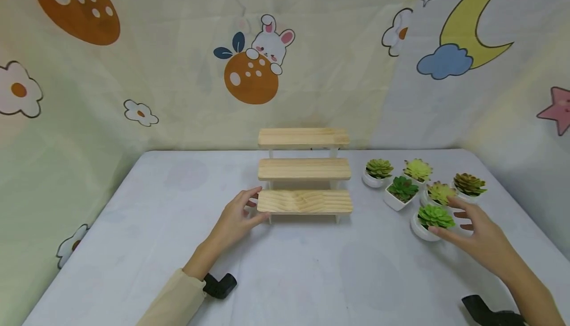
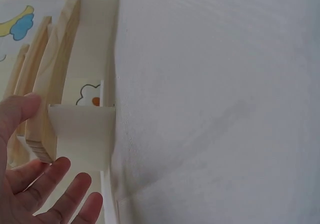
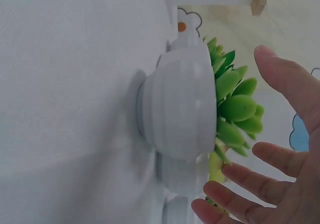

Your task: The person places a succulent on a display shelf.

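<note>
A three-tier wooden display stand (image 1: 305, 170) with white supports stands near the table's back edge. My left hand (image 1: 239, 215) holds the left end of its lowest step, thumb at the front edge and index finger at the end; the other fingers spread loosely in the left wrist view. On the right, a bright green succulent (image 3: 237, 106) sits upright in a round, ribbed white pot (image 3: 180, 104) on the table. My right hand (image 1: 478, 234) is spread beside and over this plant, thumb apart from the fingers, gripping nothing.
Behind the bright green plant cluster more potted succulents: a dark green one in a square pot (image 1: 394, 201), a yellow-green one (image 1: 441, 192), a brownish one (image 1: 469, 184) and others. A white cloth (image 1: 311, 276) covers the table. Printed fabric (image 1: 187, 54) hangs behind it.
</note>
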Action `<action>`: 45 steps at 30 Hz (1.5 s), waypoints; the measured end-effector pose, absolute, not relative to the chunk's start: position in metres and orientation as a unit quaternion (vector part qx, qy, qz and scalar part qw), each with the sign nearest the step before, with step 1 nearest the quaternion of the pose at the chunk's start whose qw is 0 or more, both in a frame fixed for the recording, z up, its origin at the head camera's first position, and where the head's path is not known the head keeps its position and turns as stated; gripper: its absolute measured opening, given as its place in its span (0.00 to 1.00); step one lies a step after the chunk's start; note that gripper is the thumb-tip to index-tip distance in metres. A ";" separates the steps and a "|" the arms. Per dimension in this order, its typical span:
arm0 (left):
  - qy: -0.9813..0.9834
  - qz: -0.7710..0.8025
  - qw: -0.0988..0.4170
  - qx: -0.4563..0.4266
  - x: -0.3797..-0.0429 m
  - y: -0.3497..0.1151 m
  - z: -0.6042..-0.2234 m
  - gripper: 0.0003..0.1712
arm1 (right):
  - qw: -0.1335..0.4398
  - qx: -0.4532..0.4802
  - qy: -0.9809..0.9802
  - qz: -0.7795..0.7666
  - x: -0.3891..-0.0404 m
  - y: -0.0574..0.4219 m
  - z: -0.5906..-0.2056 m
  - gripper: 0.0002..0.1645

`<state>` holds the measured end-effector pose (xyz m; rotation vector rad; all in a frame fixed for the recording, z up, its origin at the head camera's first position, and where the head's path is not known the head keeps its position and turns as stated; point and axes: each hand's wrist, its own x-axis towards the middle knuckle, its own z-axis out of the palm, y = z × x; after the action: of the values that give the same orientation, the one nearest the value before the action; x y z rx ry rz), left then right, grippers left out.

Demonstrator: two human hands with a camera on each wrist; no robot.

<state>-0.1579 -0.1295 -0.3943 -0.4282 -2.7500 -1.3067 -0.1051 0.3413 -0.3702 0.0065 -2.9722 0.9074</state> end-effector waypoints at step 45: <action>-0.874 -0.478 0.001 -0.089 -0.158 -0.126 -0.388 0.36 | -0.121 -0.063 -0.948 0.287 -0.115 0.349 -0.392 0.60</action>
<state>-0.1577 -0.1257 -0.3878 -0.2809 -2.7445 -1.5005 -0.1151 0.3490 -0.3915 -0.2141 -3.2332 0.9776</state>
